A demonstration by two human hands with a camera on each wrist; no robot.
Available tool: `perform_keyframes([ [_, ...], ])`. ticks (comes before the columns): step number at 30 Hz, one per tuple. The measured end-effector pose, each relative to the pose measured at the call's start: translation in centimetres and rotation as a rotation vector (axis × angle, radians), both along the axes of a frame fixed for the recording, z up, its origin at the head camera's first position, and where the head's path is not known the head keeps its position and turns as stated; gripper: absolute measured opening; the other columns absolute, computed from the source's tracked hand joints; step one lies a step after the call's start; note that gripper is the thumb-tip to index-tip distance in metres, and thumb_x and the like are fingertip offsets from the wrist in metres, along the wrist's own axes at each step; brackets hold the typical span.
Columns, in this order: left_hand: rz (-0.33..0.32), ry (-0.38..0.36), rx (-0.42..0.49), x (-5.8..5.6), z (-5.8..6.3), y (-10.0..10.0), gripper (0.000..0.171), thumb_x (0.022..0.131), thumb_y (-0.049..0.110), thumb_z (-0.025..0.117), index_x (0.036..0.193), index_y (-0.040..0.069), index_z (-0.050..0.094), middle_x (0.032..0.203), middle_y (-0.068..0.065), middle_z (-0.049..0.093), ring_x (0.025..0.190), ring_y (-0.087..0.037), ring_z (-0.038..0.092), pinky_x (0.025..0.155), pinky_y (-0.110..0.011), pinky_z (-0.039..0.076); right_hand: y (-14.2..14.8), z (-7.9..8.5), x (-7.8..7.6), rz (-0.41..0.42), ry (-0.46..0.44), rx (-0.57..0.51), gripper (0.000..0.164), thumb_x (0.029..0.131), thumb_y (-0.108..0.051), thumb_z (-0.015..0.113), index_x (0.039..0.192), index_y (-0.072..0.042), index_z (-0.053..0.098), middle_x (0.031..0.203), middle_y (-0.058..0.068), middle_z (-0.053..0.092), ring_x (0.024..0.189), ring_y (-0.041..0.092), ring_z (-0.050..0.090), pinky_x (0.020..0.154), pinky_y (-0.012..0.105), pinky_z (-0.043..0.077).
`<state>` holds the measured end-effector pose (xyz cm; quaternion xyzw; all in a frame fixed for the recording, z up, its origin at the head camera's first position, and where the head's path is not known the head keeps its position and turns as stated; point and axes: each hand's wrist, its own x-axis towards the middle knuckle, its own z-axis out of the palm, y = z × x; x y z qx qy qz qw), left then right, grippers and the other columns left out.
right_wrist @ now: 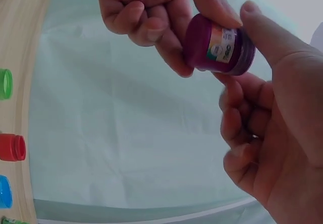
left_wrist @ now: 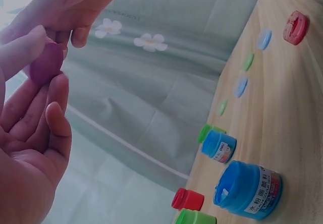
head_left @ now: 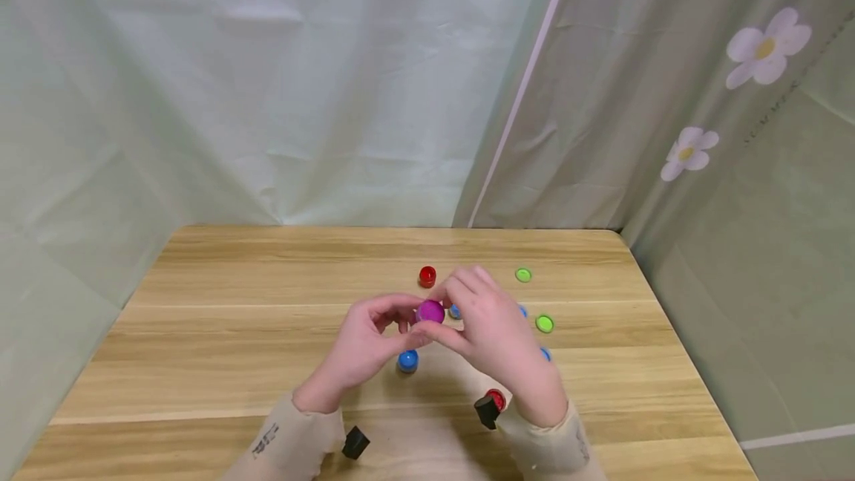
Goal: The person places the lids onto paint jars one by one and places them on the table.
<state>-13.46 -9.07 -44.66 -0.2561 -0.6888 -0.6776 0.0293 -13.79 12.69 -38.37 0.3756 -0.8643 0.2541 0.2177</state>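
Above the table, both hands hold a small purple paint jar [head_left: 430, 312] between them. My left hand [head_left: 366, 338] grips the jar's body, its thumb lying along the side in the right wrist view. My right hand [head_left: 490, 321] pinches the other end, where a darker purple ridged lid [right_wrist: 246, 54] shows. A coloured label [right_wrist: 222, 45] faces the right wrist camera. Below the hands stands a blue paint jar [head_left: 408, 361], lidless in the left wrist view. A red jar [head_left: 427, 277] stands farther back, and another blue jar [head_left: 456, 312] is partly hidden by my right hand.
Green lids [head_left: 544, 324] lie to the right on the wooden table [head_left: 267, 347], with blue lids [head_left: 545, 354] partly behind the right arm. A red lid [head_left: 495, 398] lies near the right wrist. Green jars [left_wrist: 196, 217] show in the left wrist view. Curtains enclose the table.
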Motion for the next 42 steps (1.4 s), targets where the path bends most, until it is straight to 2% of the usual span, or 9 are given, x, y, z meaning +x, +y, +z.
perform_keyframes([
  [4,0.014,0.014,-0.003,0.1,-0.2,0.2,0.032,0.087,0.0,0.088,0.116,0.006,0.079,0.096,-0.002,0.076,0.081,-0.018,0.064,0.073,-0.03,0.053,-0.2,-0.3,0.1,-0.085,-0.005,-0.004,0.045,0.087,-0.056,0.086,0.086,-0.017,0.063,0.083,-0.009,0.057,0.079,0.013,0.05,0.065,0.024,0.045],
  [7,0.023,-0.001,-0.002,0.1,-0.3,0.2,0.032,0.088,0.0,0.086,0.118,0.005,0.078,0.097,-0.002,0.075,0.081,-0.018,0.063,0.073,-0.029,0.053,-0.1,-0.2,0.1,-0.097,-0.102,0.011,0.04,0.095,-0.056,0.077,0.096,-0.017,0.069,0.093,-0.009,0.063,0.089,0.012,0.055,0.071,0.028,0.051],
  [9,0.034,-0.007,0.011,0.0,-0.2,0.1,0.031,0.089,-0.001,0.085,0.119,0.002,0.078,0.094,-0.003,0.073,0.081,-0.017,0.063,0.072,-0.027,0.053,0.2,0.0,0.1,-0.058,-0.17,0.006,0.035,0.103,-0.051,0.069,0.115,-0.018,0.072,0.111,-0.007,0.066,0.105,0.014,0.059,0.083,0.033,0.054],
  [12,0.041,-0.003,0.027,0.0,-0.1,-0.1,0.03,0.091,-0.001,0.083,0.12,0.001,0.077,0.091,-0.004,0.072,0.081,-0.017,0.064,0.072,-0.027,0.054,0.7,0.3,0.0,0.047,-0.206,-0.016,0.037,0.112,-0.037,0.058,0.144,-0.019,0.064,0.138,-0.003,0.062,0.131,0.019,0.054,0.103,0.04,0.051],
  [16,0.008,-0.006,0.028,0.0,0.0,-0.3,0.028,0.094,0.002,0.081,0.122,0.002,0.077,0.096,-0.005,0.074,0.085,-0.02,0.065,0.078,-0.029,0.056,1.3,0.6,-0.1,0.19,-0.153,0.001,0.038,0.112,-0.021,0.057,0.15,-0.02,0.061,0.147,-0.001,0.059,0.137,0.022,0.052,0.111,0.04,0.047],
  [21,-0.026,-0.013,0.034,0.0,-0.1,-0.4,0.029,0.096,0.002,0.078,0.125,0.001,0.076,0.103,-0.004,0.075,0.089,-0.021,0.064,0.082,-0.029,0.056,1.3,0.6,-0.1,0.214,-0.136,0.035,0.034,0.11,-0.019,0.062,0.144,-0.021,0.066,0.138,-0.003,0.06,0.129,0.019,0.056,0.106,0.036,0.049],
  [29,-0.034,-0.016,0.016,-0.1,-0.4,-0.3,0.029,0.095,0.001,0.079,0.123,0.002,0.076,0.098,-0.002,0.074,0.084,-0.02,0.064,0.078,-0.029,0.054,0.8,0.5,0.0,0.069,-0.169,0.054,0.03,0.102,-0.042,0.072,0.12,-0.019,0.07,0.122,-0.009,0.064,0.114,0.014,0.055,0.093,0.032,0.052],
  [34,-0.006,-0.046,-0.006,0.0,-0.3,-0.3,0.029,0.093,0.002,0.081,0.121,0.003,0.077,0.095,-0.003,0.073,0.083,-0.02,0.063,0.077,-0.03,0.054,0.2,0.2,0.1,0.006,-0.211,-0.007,0.027,0.098,-0.045,0.078,0.108,-0.022,0.068,0.106,-0.014,0.063,0.103,0.011,0.055,0.084,0.027,0.052],
  [42,0.011,-0.024,-0.029,0.0,-0.2,0.0,0.029,0.09,0.002,0.085,0.119,0.004,0.078,0.089,-0.003,0.072,0.08,-0.02,0.063,0.07,-0.03,0.051,-0.4,-0.2,0.1,-0.108,-0.142,-0.041,0.037,0.092,-0.049,0.085,0.087,-0.023,0.059,0.081,-0.015,0.054,0.079,0.008,0.048,0.063,0.025,0.044],
])
